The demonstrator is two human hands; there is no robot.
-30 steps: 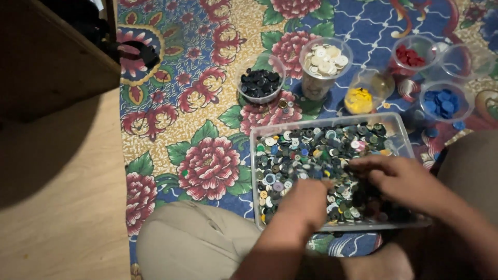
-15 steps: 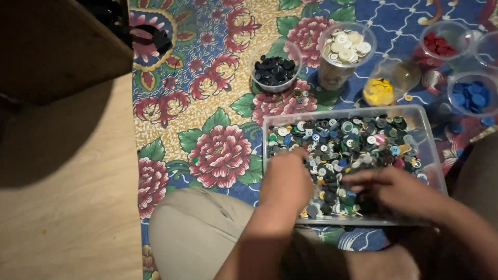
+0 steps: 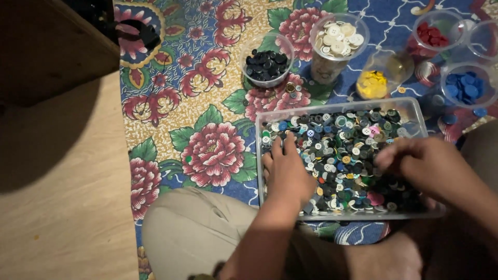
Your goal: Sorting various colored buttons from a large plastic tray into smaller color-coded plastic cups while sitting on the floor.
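Buttons of mixed colours (image 3: 358,150) fill most of the clear tray (image 3: 415,109) on the floral rug (image 3: 207,150). Left hand (image 3: 288,168) lies spread on them; right hand (image 3: 423,166) curls, fingertips pinching among them. Behind stand clear cups already holding black (image 3: 266,65), white (image 3: 340,39), yellow (image 3: 374,84), red (image 3: 430,33) and blue buttons (image 3: 465,87); much sorting appears left.

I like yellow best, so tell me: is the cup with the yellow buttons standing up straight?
No, the clear cup of yellow buttons is tipped on its side on the flowered mat, between the cup of white buttons and the blue ones.
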